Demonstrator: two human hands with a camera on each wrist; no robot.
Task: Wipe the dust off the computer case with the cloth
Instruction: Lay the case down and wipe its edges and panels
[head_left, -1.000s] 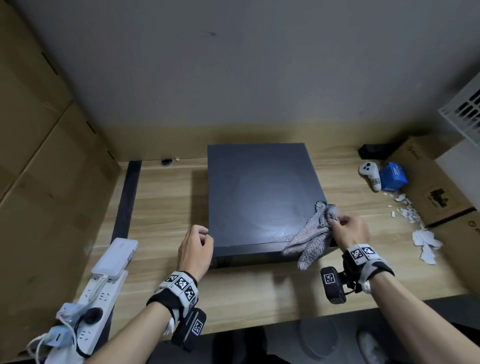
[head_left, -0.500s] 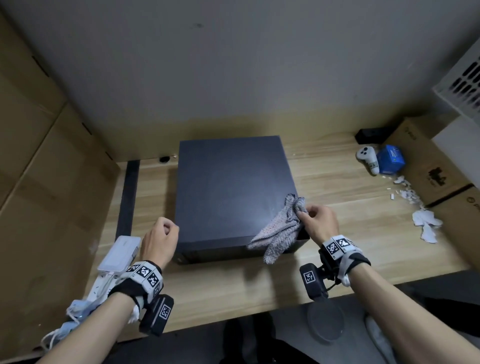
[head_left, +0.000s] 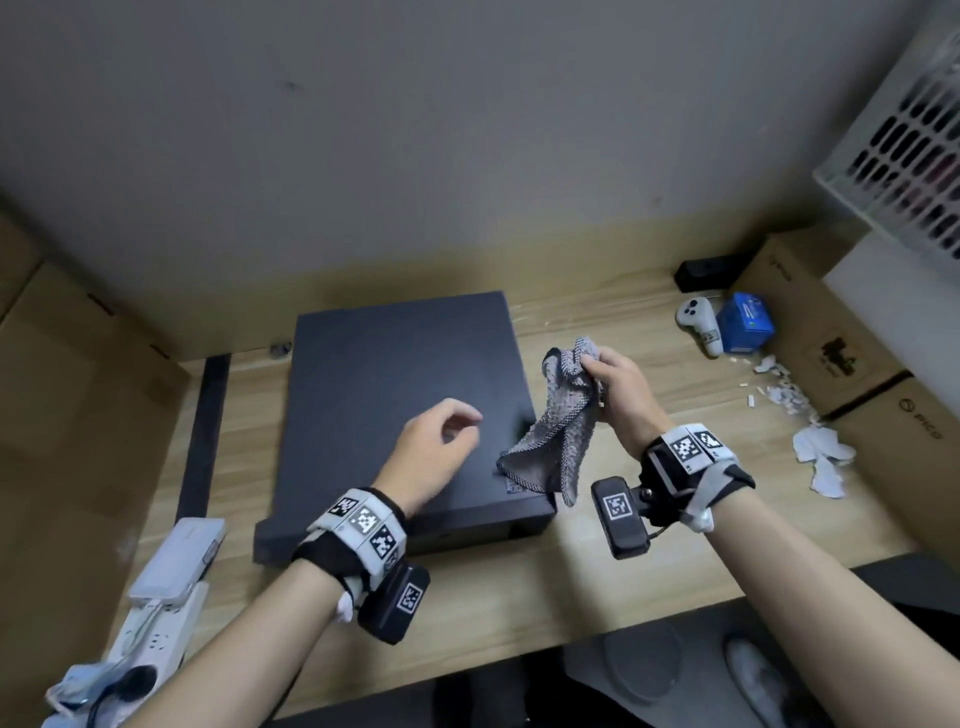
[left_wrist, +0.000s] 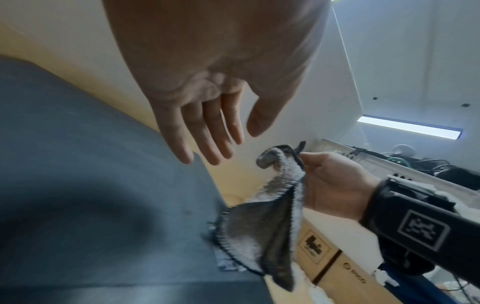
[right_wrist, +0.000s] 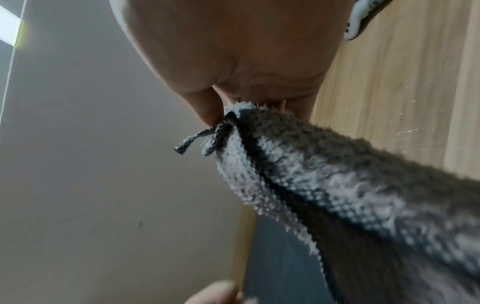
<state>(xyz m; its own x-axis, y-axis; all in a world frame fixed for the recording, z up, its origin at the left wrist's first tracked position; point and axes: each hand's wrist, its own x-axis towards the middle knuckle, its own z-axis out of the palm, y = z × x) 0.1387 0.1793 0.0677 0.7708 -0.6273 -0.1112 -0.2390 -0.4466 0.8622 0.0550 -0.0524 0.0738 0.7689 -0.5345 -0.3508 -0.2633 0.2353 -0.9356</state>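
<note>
A dark grey computer case (head_left: 384, 384) lies flat on the wooden desk (head_left: 623, 561). My right hand (head_left: 610, 382) pinches the grey knitted cloth (head_left: 556, 431) by one bunched end and holds it up beside the case's right edge. The cloth hangs down, and its lower end reaches the case's front right corner. My left hand (head_left: 447, 441) hovers over the case top, fingers relaxed and empty, pointing toward the cloth. In the left wrist view the left hand's fingers (left_wrist: 207, 133) are straight, just short of the cloth (left_wrist: 262, 216). The right wrist view shows the cloth (right_wrist: 337, 174) pinched at the fingertips.
A white power strip (head_left: 156, 618) with an adapter (head_left: 179, 558) lies front left. At the right are a white controller (head_left: 701, 322), a blue box (head_left: 745, 322), paper scraps (head_left: 821, 452) and cardboard boxes (head_left: 857, 374). Cardboard lines the left side, and a wall stands behind.
My right hand has lifted the cloth off the case top. My left hand has left the case's front left corner and moved right, over the top, toward the cloth.
</note>
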